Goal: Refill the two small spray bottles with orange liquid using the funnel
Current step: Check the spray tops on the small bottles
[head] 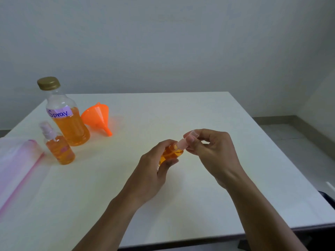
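Note:
At the table's middle my left hand (154, 165) grips a small spray bottle (170, 154) holding orange liquid, tilted toward the right. My right hand (210, 151) pinches the bottle's pink spray top (183, 144) between thumb and fingers. A second small spray bottle (59, 146), capped and holding orange liquid, stands upright at the left. Behind it stands a large clear bottle (67, 115) with a gold lid and a label reading "Spray", about half full of orange liquid. The orange funnel (97, 116) lies on its side just right of the large bottle.
A clear plastic zip bag with a pink strip (18, 169) lies flat at the left edge of the white table (199, 205). The table's front and right edges show, with grey floor beyond on the right.

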Tool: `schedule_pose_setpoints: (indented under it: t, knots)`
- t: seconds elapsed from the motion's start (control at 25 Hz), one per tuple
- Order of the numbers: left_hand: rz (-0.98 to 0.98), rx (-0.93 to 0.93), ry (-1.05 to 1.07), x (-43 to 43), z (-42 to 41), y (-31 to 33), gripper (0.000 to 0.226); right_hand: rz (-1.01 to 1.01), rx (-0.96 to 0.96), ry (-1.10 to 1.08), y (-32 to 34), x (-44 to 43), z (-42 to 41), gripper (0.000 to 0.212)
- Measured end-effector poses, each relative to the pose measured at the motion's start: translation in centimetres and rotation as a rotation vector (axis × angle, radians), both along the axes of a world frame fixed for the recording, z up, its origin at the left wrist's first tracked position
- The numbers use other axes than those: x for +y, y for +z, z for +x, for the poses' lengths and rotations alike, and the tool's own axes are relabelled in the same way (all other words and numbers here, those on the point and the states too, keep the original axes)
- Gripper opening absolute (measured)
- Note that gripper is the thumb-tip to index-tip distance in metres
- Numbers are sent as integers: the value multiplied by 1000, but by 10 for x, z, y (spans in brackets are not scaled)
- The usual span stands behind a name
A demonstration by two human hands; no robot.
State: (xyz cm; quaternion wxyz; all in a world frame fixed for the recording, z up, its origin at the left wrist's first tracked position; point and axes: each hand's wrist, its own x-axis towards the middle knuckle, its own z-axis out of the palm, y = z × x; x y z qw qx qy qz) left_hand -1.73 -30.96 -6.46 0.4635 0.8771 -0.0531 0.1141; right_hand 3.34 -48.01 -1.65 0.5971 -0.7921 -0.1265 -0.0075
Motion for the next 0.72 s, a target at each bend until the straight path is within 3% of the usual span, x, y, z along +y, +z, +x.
schedule_pose_setpoints:
  t: [0.08, 0.16, 0.32, 0.56, 0.72]
  knots:
    - [-18, 16, -9, 5, -3, 1, 35, 78, 12, -2, 3, -3, 0, 31]
    - [-74, 55, -21, 8, -5, 0, 37, 170, 77, -18, 5, -9, 4, 18]
    - [-332, 146, -105, 10, -10, 3, 46, 276, 185, -79, 2, -26, 14, 12]
    - [-465, 175, -199, 4, -11, 9, 68, 95, 109, -80, -7, -30, 11, 19]
    - [-424, 168, -172, 1, -10, 12, 74, 109, 112, -84, -9, -34, 11, 18]
